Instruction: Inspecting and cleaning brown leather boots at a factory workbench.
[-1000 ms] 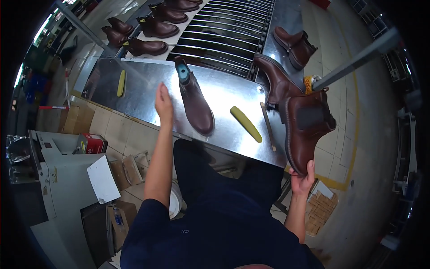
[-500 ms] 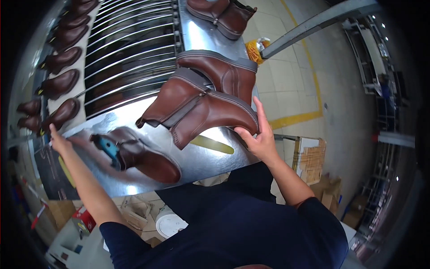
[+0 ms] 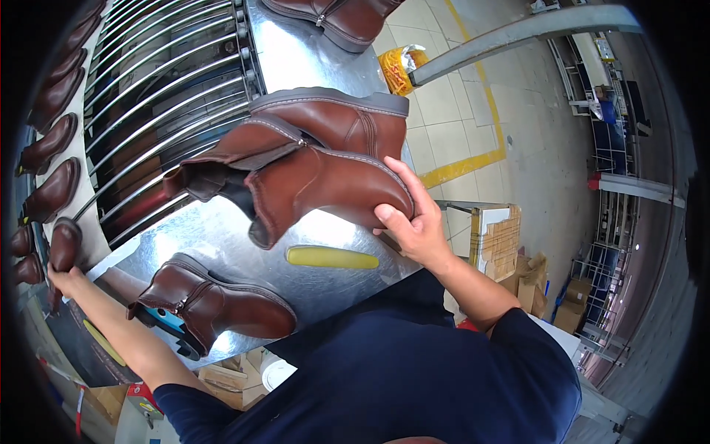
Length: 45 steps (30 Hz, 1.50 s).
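My right hand grips the toe of a brown leather ankle boot, thumb on the upper and fingers around the sole edge. The boot lies on its side with its zip undone and its shaft gaping to the left. Behind it, partly covered, another brown boot rests with its grey sole facing away. At the far left, my left hand is closed around the lower part of a brown boot beside the row; its fingers are partly hidden. A third boot, with a blue lining patch, lies near the front edge.
All this is over a shiny metal table. A yellow-green strip lies on it. Metal rollers run behind at the left, next to a row of brown boots. At the back is another boot. A grey beam slants at right.
The view has shifted. The boot in my right hand has rolled so its opening gapes more. My left hand has closed on the end boot, which now stands more upright.
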### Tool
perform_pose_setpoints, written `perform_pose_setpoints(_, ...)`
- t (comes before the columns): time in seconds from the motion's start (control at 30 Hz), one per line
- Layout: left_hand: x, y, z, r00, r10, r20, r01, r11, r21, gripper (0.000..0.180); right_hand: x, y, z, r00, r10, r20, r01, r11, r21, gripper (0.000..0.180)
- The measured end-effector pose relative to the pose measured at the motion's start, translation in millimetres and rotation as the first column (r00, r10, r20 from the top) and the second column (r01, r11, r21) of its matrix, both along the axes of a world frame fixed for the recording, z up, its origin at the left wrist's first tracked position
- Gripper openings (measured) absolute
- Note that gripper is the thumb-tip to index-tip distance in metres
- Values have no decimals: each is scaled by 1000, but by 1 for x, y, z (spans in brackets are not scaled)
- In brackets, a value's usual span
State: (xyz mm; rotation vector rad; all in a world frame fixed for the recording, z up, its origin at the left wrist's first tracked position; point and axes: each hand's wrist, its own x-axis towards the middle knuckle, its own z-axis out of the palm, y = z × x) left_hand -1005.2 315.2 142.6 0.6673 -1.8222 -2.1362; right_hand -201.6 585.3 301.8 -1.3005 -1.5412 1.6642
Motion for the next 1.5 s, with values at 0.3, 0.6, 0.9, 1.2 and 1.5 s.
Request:
perform_pose_setpoints(0.3,220,-57,100,930,-262,-258,340,882,326,45,32,-22,8,988,31,153,-107,847,520,71)
perform_pose_setpoints(0.6,331,-102,86,818,-573,56,378,461,-803,63,77,-47,29,997,-25,68,-13,865,502,64)
perform_pose_setpoints(0.9,347,-101,68,849,-518,-102,256,573,-778,73,108,-77,41,1000,20,-4,-14,821,570,54)
perform_pose_setpoints(1.2,549,-47,159,527,-728,-439,430,674,-600,33,125,-67,66,931,361,47,-338,810,480,57)
perform_pose_setpoints(1.5,686,13,193,-691,-687,223,661,-726,-189,64,106,-89,48,591,805,56,-774,545,322,61)
